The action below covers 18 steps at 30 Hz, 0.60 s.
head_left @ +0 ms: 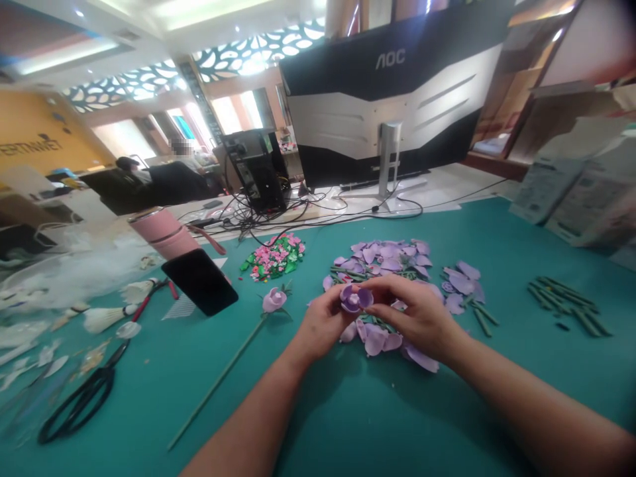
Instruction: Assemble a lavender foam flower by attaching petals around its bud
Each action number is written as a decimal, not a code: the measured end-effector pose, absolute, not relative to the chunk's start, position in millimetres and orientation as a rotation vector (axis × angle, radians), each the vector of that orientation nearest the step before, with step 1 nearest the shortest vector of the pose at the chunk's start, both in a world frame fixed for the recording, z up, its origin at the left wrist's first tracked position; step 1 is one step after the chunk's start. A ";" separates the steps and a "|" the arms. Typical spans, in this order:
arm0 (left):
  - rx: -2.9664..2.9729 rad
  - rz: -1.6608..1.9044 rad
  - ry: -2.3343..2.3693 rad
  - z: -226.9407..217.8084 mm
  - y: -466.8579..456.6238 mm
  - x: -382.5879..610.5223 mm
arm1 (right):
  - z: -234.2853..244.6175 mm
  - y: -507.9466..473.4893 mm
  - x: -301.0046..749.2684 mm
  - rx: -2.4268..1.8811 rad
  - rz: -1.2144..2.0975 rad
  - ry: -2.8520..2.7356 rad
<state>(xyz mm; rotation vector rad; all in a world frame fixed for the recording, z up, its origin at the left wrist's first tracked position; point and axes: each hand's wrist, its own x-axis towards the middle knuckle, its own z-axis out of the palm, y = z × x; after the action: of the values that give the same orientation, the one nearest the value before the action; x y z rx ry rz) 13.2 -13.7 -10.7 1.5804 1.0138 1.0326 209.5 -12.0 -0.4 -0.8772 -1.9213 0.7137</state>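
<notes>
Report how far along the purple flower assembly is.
Done: one finished purple flower on a stem lies on the green mat. In hand: left hand and right hand pinch a partly built purple bud. Left: loose purple petals and green stem pieces.

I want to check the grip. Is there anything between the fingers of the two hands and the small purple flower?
Nothing visible. The left hand and right hand both hold the purple flower directly, above the loose purple petals on the green table.
</notes>
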 end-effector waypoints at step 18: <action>1.560 1.015 1.002 -10.0 -15.4 12.7 | -0.4 -12.4 209.8 -0.889 0.713 -1.969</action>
<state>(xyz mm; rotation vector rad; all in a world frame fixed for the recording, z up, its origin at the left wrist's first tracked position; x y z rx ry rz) 12.7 -15.4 -10.0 1.5597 1.0017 1.0152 209.8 -12.4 -0.4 -0.8888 -1.9685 0.7126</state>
